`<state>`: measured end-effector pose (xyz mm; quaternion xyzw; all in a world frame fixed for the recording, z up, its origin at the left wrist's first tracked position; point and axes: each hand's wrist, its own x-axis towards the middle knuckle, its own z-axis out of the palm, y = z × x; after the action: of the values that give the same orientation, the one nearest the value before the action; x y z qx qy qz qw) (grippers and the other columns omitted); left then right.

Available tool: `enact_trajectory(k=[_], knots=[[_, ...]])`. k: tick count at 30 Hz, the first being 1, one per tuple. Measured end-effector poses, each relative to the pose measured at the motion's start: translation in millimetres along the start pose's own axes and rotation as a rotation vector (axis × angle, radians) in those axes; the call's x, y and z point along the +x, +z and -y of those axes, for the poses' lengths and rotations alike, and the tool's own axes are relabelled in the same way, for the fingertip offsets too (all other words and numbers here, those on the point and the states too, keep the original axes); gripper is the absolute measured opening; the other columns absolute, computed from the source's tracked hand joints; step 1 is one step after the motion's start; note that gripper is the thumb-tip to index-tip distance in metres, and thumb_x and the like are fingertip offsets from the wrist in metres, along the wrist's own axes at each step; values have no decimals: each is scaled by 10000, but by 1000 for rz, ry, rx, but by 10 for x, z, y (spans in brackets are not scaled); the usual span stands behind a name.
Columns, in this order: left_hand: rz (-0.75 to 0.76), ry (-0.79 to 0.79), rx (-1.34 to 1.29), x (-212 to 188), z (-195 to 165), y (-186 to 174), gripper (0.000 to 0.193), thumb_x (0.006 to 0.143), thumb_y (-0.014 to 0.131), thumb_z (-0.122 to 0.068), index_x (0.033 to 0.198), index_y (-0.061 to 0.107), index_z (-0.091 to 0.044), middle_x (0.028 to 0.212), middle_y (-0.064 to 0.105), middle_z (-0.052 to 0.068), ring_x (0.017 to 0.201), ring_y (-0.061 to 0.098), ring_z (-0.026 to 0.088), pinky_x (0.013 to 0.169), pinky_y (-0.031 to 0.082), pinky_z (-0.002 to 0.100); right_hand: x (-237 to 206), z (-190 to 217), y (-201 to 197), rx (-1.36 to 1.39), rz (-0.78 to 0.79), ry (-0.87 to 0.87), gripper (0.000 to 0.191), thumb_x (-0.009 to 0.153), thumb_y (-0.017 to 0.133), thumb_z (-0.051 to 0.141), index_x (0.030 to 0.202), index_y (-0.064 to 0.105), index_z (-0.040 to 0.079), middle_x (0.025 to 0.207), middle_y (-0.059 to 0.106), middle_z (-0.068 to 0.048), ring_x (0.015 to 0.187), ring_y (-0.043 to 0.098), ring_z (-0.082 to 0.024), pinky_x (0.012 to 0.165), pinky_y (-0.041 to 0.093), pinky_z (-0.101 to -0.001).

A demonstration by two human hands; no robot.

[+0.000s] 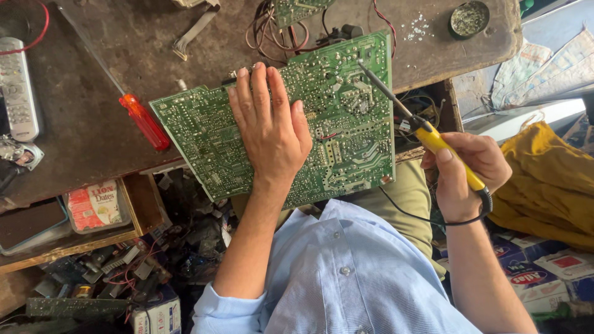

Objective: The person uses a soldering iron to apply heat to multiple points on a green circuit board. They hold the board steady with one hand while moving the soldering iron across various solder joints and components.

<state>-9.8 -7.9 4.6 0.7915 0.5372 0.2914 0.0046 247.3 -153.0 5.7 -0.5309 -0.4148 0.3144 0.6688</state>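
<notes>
A large green circuit board point(346, 105) lies solder side up, half on the worn wooden bench point(124, 49) and half over my lap. My left hand point(270, 127) presses flat on its middle, fingers spread toward the far edge. My right hand point(463, 175) grips the yellow handle of a soldering iron point(427, 135). The iron's metal tip rests on the board near its upper right corner. A black cord runs from the handle under my wrist.
A red-handled screwdriver point(143, 121) lies left of the board. A grey remote control point(17, 86) sits at the far left, a small round tin point(469, 18) at the top right. Wires tangle behind the board. An open drawer point(74, 216) and electronic scrap lie below; yellow cloth point(547, 179) at right.
</notes>
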Motion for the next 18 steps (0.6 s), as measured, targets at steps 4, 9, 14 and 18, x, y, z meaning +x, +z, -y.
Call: enact_trajectory(k=[4,9,14,18], knots=[[6,-2,-6,8,-5,-15,556,1104,481,-283,1540,419,56,1591,407,232,1518,343,463,1280,257,639,25,-57,2,24,-23,36,169,1085,720,70,1115,611,-56,935,695,-151,739,682,-177,684,588,-287],[8,-3,1,7,-11,-17,557,1107,478,-285,1541,417,59,1592,406,232,1520,341,461,1281,256,638,88,-107,16,128,-15,54,190,1070,724,91,1130,616,-54,971,703,-180,752,695,-193,672,596,-300],[9,-3,7,1,-8,-7,558,1108,474,-285,1543,413,59,1593,405,234,1520,340,461,1283,254,637,130,-100,9,314,-35,187,193,1060,712,81,1153,620,-61,1022,732,-243,792,727,-219,704,604,-302],[3,0,18,1,4,12,554,1109,459,-287,1544,415,55,1590,408,231,1518,347,458,1284,254,636,134,-114,12,277,-27,171,173,1073,704,69,1151,622,-61,1016,729,-230,811,730,-210,705,608,-298]])
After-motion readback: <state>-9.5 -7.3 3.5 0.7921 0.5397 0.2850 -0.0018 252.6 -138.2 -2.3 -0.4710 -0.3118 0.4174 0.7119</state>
